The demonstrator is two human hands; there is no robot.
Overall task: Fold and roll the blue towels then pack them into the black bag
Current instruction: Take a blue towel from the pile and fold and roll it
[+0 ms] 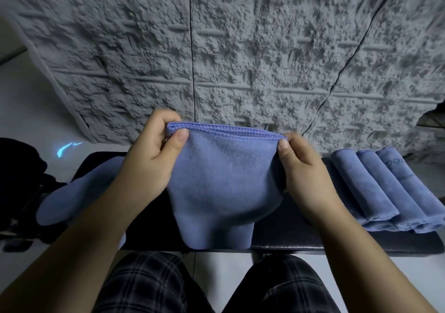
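- Blue towel (pixel 216 182), folded double, hangs in front of the person above a black bench (pixel 289 226).
- Left hand (pixel 149 158) pinches its top left corner; right hand (pixel 305 178) pinches the top right corner.
- Three rolled towels (pixel 390 192) lie side by side on the bench's right end.
- Another loose towel (pixel 72 199) lies left.
- A dark shape (pixel 19 182), possibly the bag, sits far left.

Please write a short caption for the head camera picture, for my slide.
Both hands, left hand and right hand, pinch the top corners of a folded blue towel; three rolled towels lie at right.
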